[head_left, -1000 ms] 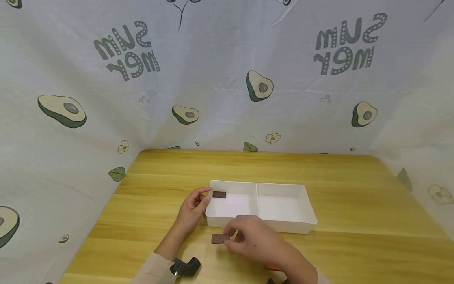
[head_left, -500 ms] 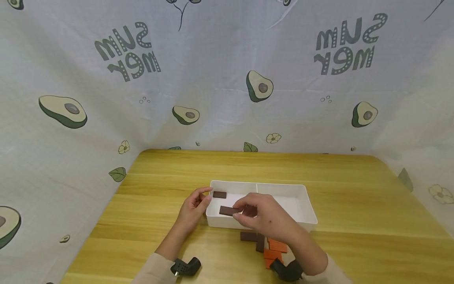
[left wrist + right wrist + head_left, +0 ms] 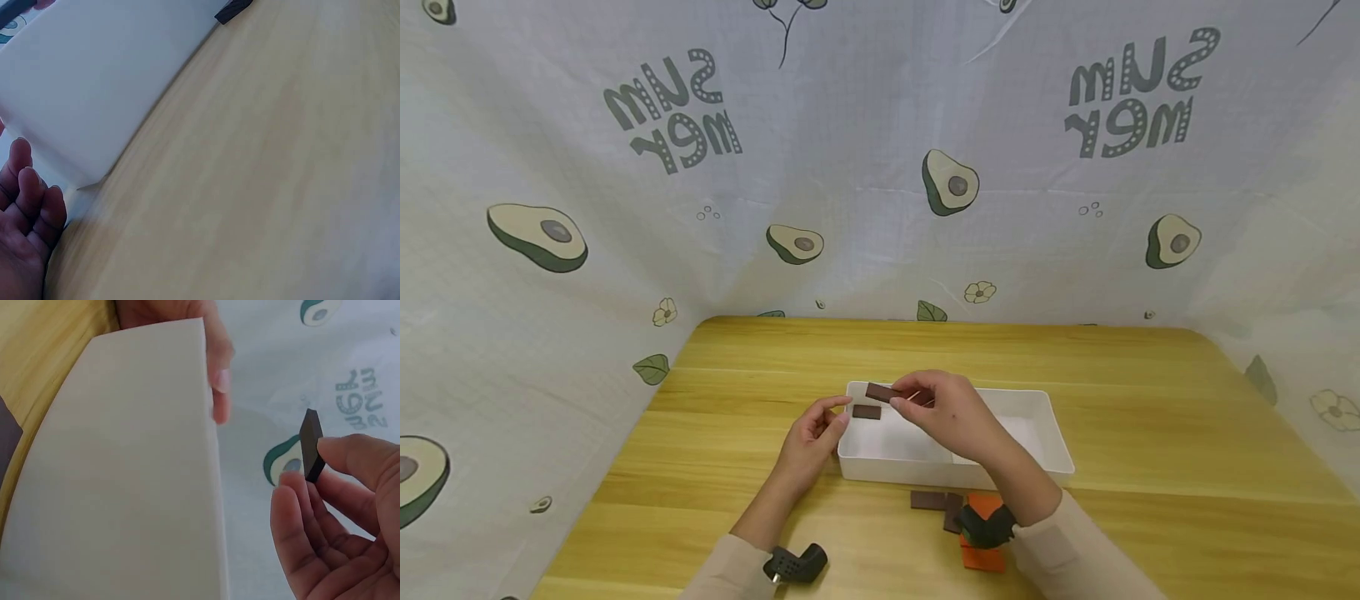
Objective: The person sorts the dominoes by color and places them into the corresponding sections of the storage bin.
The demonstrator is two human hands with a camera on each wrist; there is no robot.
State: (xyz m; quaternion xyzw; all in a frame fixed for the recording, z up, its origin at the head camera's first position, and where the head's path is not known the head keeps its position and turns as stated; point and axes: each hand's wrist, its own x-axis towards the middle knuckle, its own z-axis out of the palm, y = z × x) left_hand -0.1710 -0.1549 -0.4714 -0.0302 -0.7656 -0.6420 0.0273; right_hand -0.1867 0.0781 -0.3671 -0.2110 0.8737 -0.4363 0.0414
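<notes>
A white two-compartment box [image 3: 880, 471] stands on the table. My left hand [image 3: 808, 442] holds its left end, thumb and index finger at the rim and the other fingers loosely bent outside. Between thumb and fingers of my right hand [image 3: 951, 412] is a small flat dark brown rectangular block [image 3: 312, 445], pinched by one end. That block is raised over the back of the left compartment, as the head view shows. Another brown block [image 3: 867, 412] lies in the compartment's left back area. My right hand hides part of the divider.
Two more brown blocks [image 3: 928, 500] lie in front of the box. Beside them are several orange pieces [image 3: 982, 558], partly covered by the right wrist's black camera [image 3: 987, 527]. A printed cloth [image 3: 865, 167] hangs behind the table [image 3: 715, 467].
My right hand has carried the brown block from in front of the box, up over the near wall, to the back of the left compartment. My left hand stays at the box's end.
</notes>
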